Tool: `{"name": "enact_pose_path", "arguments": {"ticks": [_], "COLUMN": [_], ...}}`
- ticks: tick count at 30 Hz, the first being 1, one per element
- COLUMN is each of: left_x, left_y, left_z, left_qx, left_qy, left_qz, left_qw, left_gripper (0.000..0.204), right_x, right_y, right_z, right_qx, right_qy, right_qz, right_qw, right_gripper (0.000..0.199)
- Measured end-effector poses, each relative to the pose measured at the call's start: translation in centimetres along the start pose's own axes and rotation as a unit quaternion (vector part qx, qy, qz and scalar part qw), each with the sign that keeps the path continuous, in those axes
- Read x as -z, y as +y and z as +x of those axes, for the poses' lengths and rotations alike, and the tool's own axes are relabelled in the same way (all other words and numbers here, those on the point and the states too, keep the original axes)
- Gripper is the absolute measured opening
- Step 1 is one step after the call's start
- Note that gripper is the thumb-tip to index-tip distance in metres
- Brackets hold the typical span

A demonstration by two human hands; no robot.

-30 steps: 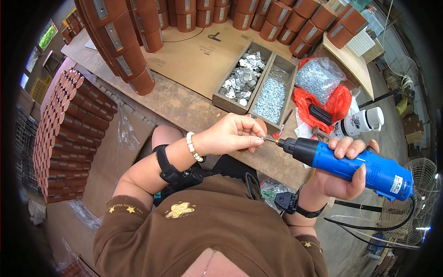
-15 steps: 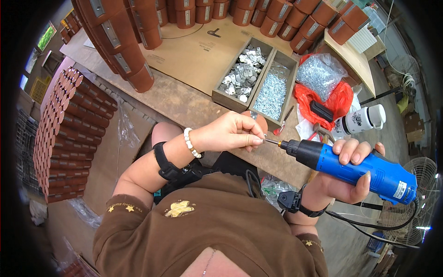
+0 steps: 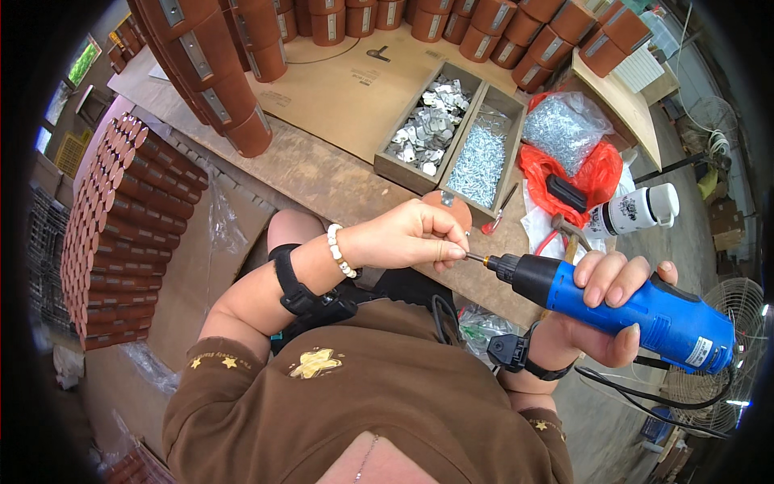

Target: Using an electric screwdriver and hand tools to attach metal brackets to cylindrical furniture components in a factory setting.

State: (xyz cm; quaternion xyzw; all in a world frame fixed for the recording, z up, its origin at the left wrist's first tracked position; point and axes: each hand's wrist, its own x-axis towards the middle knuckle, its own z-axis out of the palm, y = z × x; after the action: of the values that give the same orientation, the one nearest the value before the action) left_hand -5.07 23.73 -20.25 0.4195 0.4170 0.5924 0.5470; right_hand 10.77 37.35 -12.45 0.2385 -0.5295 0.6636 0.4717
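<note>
My right hand (image 3: 617,294) is wrapped round a blue electric screwdriver (image 3: 645,310) with a black nose and a cable at its rear. Its thin bit (image 3: 477,257) points left and reaches the fingertips of my left hand (image 3: 423,235). Those fingers are pinched together, with a small shiny screw (image 3: 468,234) just showing at their tips. Behind the left hand, partly hidden by it, is a round reddish-brown piece (image 3: 458,211) with a small metal plate. Past it stand a wooden box of metal plates (image 3: 427,129) and one of screws (image 3: 480,161).
Tall stacks of reddish-brown cylinders (image 3: 242,121) stand on the table, and more are piled at left (image 3: 137,234). Right of the boxes are a bag of screws (image 3: 564,125), a red plastic bag (image 3: 605,169), a hammer (image 3: 571,230) and a white bottle (image 3: 641,210).
The screwdriver has dropped slightly, moving down and right, and its bit has shifted a little with it. My left hand stays pinched by the bit's tip. The whole view has shifted slightly.
</note>
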Motion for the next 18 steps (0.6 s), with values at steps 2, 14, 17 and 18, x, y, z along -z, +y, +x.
{"name": "enact_pose_path", "arguments": {"ticks": [2, 14, 17, 18], "left_x": [-0.1, 0.2, 0.8, 0.4], "left_y": [-0.2, -1.0, -0.7, -1.0], "left_z": [0.2, 1.2, 0.3, 0.2], "left_qx": [-0.007, -0.278, -0.168, -0.184], "left_qy": [-0.01, 0.219, 0.337, 0.333], "left_qz": [-0.001, 0.353, 0.34, 0.346], "left_qw": [1.0, 0.866, 0.862, 0.858], "left_gripper": [0.009, 0.028, 0.037, 0.037], "right_x": [0.2, 1.4, 1.7, 1.8], "right_y": [0.0, 0.2, 0.0, 0.0], "right_z": [-0.1, -0.8, -0.9, -0.9], "right_qx": [0.0, 0.008, 0.018, 0.025], "right_qy": [-0.008, 0.086, 0.103, 0.101], "right_qz": [-0.002, -0.028, -0.037, -0.04], "right_qw": [1.0, 0.996, 0.994, 0.994], "right_gripper": [0.058, 0.054, 0.052, 0.052]}}
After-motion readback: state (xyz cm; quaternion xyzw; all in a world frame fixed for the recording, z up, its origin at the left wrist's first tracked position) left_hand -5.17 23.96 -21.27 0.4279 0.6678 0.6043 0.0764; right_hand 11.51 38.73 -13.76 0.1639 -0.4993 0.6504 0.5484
